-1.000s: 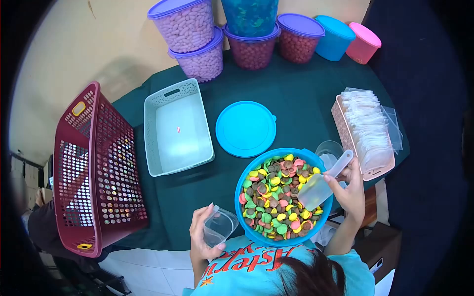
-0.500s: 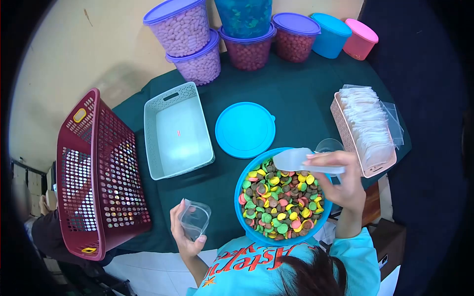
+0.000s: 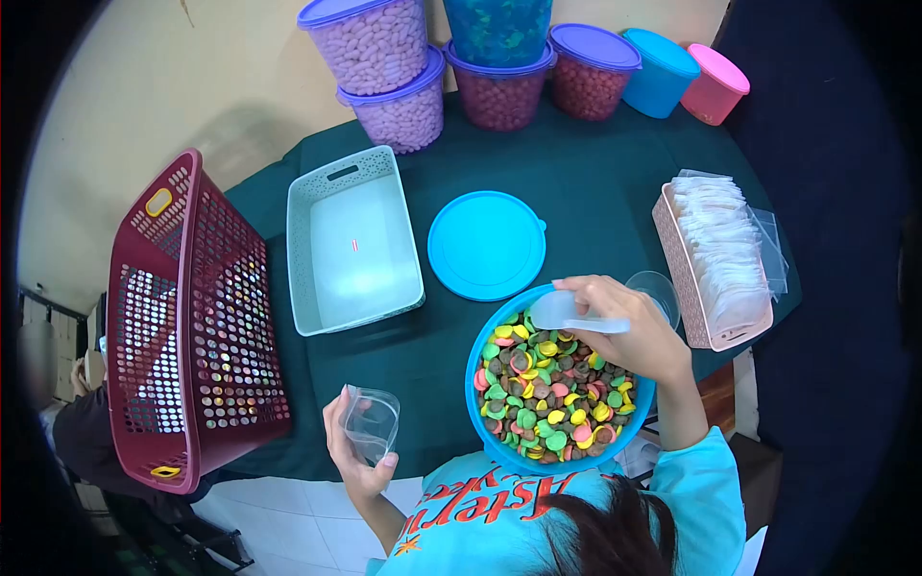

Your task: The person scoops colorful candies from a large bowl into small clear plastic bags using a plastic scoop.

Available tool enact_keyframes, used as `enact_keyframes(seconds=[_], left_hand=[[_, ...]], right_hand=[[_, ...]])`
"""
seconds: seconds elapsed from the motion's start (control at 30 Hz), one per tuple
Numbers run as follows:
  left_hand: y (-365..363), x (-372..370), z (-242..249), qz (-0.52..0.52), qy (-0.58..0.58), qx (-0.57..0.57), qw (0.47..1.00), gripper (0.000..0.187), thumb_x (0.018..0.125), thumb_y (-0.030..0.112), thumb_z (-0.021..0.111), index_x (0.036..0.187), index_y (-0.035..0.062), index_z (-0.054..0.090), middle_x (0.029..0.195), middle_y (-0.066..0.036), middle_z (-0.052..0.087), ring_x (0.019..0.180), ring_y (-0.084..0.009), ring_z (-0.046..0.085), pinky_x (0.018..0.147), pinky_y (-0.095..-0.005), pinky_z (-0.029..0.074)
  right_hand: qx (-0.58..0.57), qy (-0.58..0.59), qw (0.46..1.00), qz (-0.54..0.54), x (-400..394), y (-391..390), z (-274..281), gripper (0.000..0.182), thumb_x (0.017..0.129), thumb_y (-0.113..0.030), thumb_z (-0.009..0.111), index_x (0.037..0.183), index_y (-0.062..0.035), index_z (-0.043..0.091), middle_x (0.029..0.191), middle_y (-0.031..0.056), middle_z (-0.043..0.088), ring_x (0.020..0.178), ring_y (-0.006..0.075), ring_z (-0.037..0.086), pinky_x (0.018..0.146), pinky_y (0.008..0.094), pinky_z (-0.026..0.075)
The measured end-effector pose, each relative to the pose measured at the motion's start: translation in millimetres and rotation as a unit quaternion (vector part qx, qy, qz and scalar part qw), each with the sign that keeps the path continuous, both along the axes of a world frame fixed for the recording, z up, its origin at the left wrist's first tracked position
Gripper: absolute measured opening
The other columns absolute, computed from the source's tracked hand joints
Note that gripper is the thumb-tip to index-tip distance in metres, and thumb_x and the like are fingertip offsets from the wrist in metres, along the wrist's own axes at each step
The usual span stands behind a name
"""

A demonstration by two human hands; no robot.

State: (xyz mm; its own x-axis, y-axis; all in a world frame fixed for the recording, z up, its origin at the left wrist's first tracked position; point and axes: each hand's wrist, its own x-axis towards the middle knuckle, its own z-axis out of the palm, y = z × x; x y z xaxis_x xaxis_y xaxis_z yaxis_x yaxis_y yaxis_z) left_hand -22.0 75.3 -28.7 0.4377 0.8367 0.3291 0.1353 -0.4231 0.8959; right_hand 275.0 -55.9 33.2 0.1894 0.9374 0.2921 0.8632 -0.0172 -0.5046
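Observation:
My left hand [image 3: 360, 456] holds a clear plastic pouch [image 3: 371, 422] upright at its mouth, left of the bowl. The pouch looks empty and opened out. My right hand [image 3: 629, 322] grips a translucent white scoop [image 3: 567, 312] over the upper part of a blue bowl [image 3: 473, 389]. Green, yellow, pink and brown button-shaped pieces [image 3: 552, 398] fill the bowl. Whether the scoop holds any pieces cannot be seen. A round blue lid [image 3: 487, 245] lies above the bowl, and a clear round lid [image 3: 653, 291] is partly behind my right hand.
A pale basket [image 3: 355, 245] and a maroon perforated basket [image 3: 192, 317] stand at the left. Filled tubs [image 3: 499, 96] line the back. At the right, a pink basket [image 3: 684, 278] holds plastic packets [image 3: 715, 254]. Another person's dark sleeve [image 3: 86, 432] shows far left.
My right hand has turned and shifted a little left with the scoop, its fingers now over the scoop's top. My left hand has moved slightly left with the pouch. The camera view has shifted slightly.

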Motion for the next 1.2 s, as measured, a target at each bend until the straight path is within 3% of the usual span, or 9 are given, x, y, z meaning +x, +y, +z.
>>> enact_keyframes(seconds=[0.1,0.17,0.27,0.37,0.7,0.83,1.0,1.2], left_hand=[[1.2,-2.6,-4.6,-0.003,-0.002,0.004,1.000,0.086,0.056,0.052,0.063,0.117,-0.0056,0.043,0.103,-0.014,0.042,0.089,-0.0231,0.050,0.074,-0.0345,0.042],[1.7,-1.9,-5.8,-0.003,-0.001,0.006,1.000,0.086,0.056,0.052,0.063,0.117,-0.0057,0.043,0.103,-0.015,0.042,0.089,-0.0232,0.050,0.074,-0.0345,0.042],[3.4,0.3,-6.6,-0.014,0.005,0.015,1.000,0.087,0.056,0.051,0.063,0.118,-0.0057,0.043,0.103,-0.015,0.042,0.089,-0.0232,0.050,0.074,-0.0345,0.042],[3.8,2.5,-3.4,-0.026,0.007,0.027,0.999,0.087,0.056,0.051,0.064,0.118,-0.0058,0.042,0.102,-0.015,0.043,0.088,-0.0233,0.050,0.073,-0.0345,0.042],[1.0,-1.1,-2.3,-0.026,0.014,0.032,0.999,0.087,0.055,0.050,0.065,0.118,-0.0052,0.043,0.103,-0.015,0.043,0.089,-0.0238,0.051,0.074,-0.0352,0.042],[-1.2,-3.7,-2.5,-0.023,0.012,0.039,0.999,0.086,0.055,0.049,0.065,0.118,-0.0048,0.042,0.104,-0.015,0.043,0.089,-0.0240,0.051,0.074,-0.0355,0.042],[-5.9,-9.1,-2.9,-0.006,0.003,0.031,0.999,0.086,0.054,0.047,0.066,0.119,-0.0046,0.042,0.104,-0.015,0.043,0.090,-0.0244,0.052,0.074,-0.0357,0.043],[-10.4,-13.5,-4.1,-0.004,0.011,0.029,1.000,0.086,0.054,0.046,0.066,0.119,-0.0041,0.042,0.105,-0.015,0.043,0.090,-0.0243,0.051,0.075,-0.0358,0.042]], right_hand=[[-0.029,0.042,0.999,-0.020,-0.5,-10.9,10.2,0.030,0.071,-0.013,0.064,0.096,-0.0046,0.051,0.098,0.0106,0.056,0.087,0.0278,0.056,0.069,0.0337,0.048],[-0.013,0.049,0.999,0.010,0.0,-15.8,16.7,0.036,0.071,-0.012,0.063,0.106,-0.0134,0.054,0.098,0.0102,0.057,0.085,0.0276,0.057,0.069,0.0335,0.049],[0.047,0.030,0.998,0.017,5.7,-10.0,12.2,0.038,0.071,-0.010,0.063,0.107,-0.0189,0.057,0.098,0.0100,0.057,0.084,0.0273,0.058,0.070,0.0335,0.050],[0.068,0.072,0.993,0.060,7.6,5.5,-1.8,0.034,0.066,-0.006,0.067,0.099,-0.0135,0.061,0.102,0.0103,0.057,0.086,0.0243,0.060,0.069,0.0305,0.050],[0.072,0.195,0.965,0.159,9.6,25.6,-16.1,0.036,0.068,-0.002,0.063,0.101,-0.0154,0.062,0.104,0.0082,0.057,0.089,0.0244,0.058,0.075,0.0312,0.048],[0.077,0.179,0.961,0.199,7.9,27.1,-19.4,0.036,0.067,-0.002,0.064,0.101,-0.0154,0.062,0.104,0.0078,0.057,0.090,0.0234,0.058,0.076,0.0319,0.048],[-0.007,0.227,0.943,0.241,16.3,20.8,-8.0,0.035,0.068,-0.003,0.064,0.101,-0.0167,0.062,0.103,0.0078,0.058,0.089,0.0239,0.059,0.076,0.0314,0.047],[0.043,0.197,0.945,0.259,-1.1,37.5,-5.0,0.031,0.068,-0.005,0.064,0.097,-0.0149,0.063,0.104,0.0083,0.057,0.088,0.0254,0.058,0.076,0.0323,0.048]])
